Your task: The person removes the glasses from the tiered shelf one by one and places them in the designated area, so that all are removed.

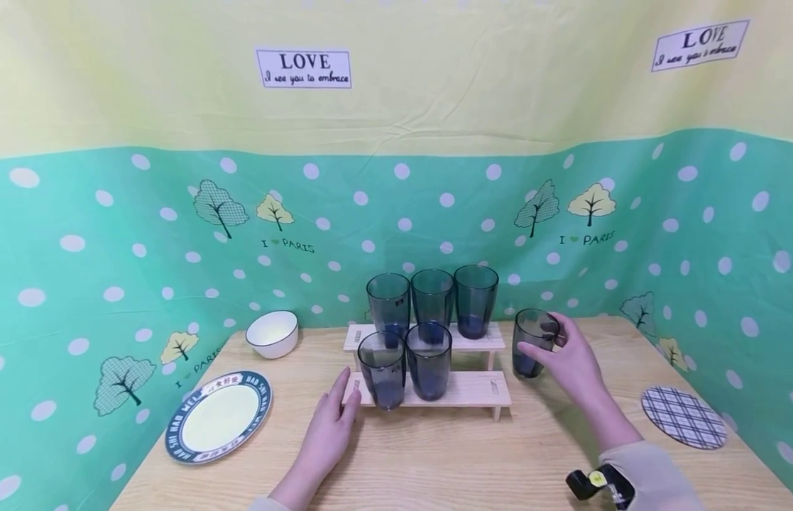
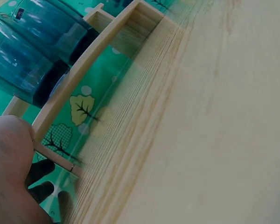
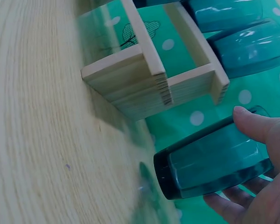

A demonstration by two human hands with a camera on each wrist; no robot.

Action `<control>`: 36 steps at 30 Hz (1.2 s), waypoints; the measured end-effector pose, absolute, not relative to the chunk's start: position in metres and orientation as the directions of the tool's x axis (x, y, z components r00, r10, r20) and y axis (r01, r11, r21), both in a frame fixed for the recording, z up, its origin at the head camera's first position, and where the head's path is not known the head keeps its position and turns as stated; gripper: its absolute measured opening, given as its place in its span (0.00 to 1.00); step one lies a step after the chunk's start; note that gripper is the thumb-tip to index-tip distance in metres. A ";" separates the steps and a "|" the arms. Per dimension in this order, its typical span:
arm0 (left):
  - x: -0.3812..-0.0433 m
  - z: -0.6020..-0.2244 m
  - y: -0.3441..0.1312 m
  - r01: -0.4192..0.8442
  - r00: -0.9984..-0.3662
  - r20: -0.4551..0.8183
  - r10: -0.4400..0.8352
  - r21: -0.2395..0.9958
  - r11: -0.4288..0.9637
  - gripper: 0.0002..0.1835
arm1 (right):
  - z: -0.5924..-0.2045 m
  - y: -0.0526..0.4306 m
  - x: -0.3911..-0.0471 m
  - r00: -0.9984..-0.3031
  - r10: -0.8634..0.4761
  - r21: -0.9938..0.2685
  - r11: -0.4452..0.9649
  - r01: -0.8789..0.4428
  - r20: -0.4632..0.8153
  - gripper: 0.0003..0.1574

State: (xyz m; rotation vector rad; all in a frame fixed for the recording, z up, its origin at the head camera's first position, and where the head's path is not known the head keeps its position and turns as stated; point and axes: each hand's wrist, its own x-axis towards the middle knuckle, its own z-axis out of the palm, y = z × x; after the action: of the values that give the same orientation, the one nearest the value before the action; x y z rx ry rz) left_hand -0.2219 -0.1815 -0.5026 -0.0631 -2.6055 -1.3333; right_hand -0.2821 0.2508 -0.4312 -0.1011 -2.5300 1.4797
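Note:
My right hand [image 1: 578,362] grips a dark tinted drinking glass [image 1: 529,358], thumb on the near side and fingers round the far side. In the right wrist view this glass [image 3: 214,158] is upright, its base close over the tabletop, right of a two-step wooden rack. My left hand [image 1: 329,429] rests at the left end of the rack's lower shelf [image 1: 473,390], its fingers extended. In the left wrist view the thumb lies against the shelf end. Two matching glasses [image 1: 429,363] stand on the left and middle of the lower shelf. Three more [image 1: 476,301] line the upper shelf [image 1: 492,341].
A white bowl [image 1: 272,335] sits at the back left of the wooden table [image 1: 434,461]. Before it lies a plate with a dark patterned rim [image 1: 262,404]. On the right is a round checked mat [image 1: 684,417]. A polka-dot cloth [image 1: 383,177] hangs behind and at both sides.

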 end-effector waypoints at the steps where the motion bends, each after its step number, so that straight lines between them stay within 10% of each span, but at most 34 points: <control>1: -0.222 -0.503 -0.181 0.139 -0.976 0.212 -0.056 0.797 0.587 0.35 | -0.433 0.251 -0.284 -0.976 0.164 -0.868 0.495 -0.046 0.145 0.71; 36: -0.223 -0.506 -0.183 0.148 -0.974 0.222 -0.052 0.789 0.597 0.35 | -0.452 0.245 -0.301 -0.982 0.124 -0.866 0.495 -0.063 0.142 0.73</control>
State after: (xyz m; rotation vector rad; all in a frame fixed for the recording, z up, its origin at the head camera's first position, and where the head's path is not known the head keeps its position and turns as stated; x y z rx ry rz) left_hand -0.2226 -0.1826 -0.5057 -0.0792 -2.6034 -1.3161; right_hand -0.3012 0.2446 -0.4520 -0.0524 -2.5518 1.4902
